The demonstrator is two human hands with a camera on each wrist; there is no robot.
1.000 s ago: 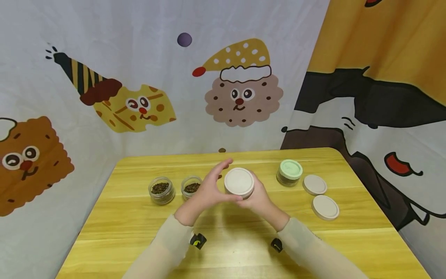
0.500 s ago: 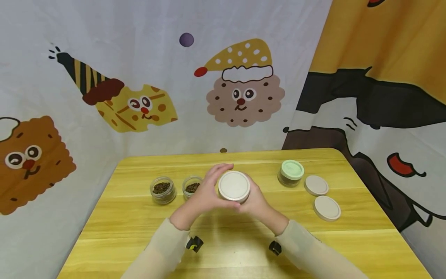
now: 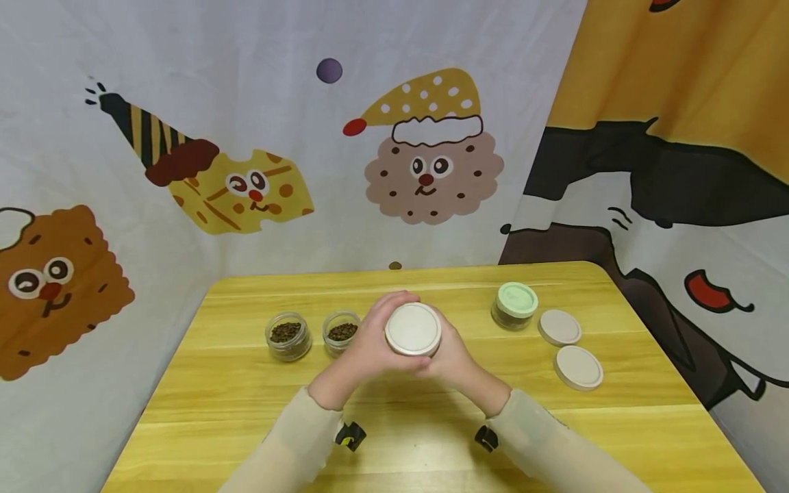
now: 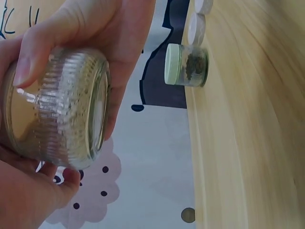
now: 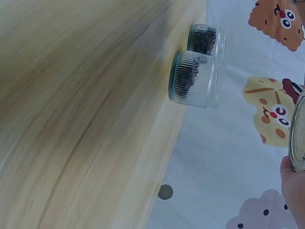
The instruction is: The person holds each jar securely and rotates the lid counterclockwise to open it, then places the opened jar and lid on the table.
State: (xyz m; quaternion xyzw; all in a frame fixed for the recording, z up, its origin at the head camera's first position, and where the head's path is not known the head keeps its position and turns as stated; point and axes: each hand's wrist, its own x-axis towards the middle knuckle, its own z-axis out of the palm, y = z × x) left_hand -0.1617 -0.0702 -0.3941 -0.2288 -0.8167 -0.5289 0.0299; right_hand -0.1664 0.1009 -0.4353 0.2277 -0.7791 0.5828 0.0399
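Observation:
Both hands hold a clear ribbed glass jar (image 4: 71, 112) above the table. Its off-white lid (image 3: 413, 329) faces up in the head view. My left hand (image 3: 370, 348) wraps round the lid from the left, thumb in front and fingers behind. From the right, my right hand (image 3: 453, 352) grips the jar's body; in the left wrist view its digits curl over the ribbed glass. The jar is tilted in that view, and what is inside it cannot be made out. In the right wrist view only the jar's edge (image 5: 298, 138) and part of the right hand (image 5: 294, 191) show.
Two lidless glass jars with dark brown granules, one farther left (image 3: 288, 337) and one nearer (image 3: 340, 333), stand left of the hands. At the right are a jar with a pale green lid (image 3: 514, 305) and two loose off-white lids (image 3: 559, 327). A printed curtain (image 3: 277, 103) hangs behind the table.
My left hand has come in against the lid, its fingers and thumb now round it. The jar has shifted slightly left and nearer. The other jars and lids stay put.

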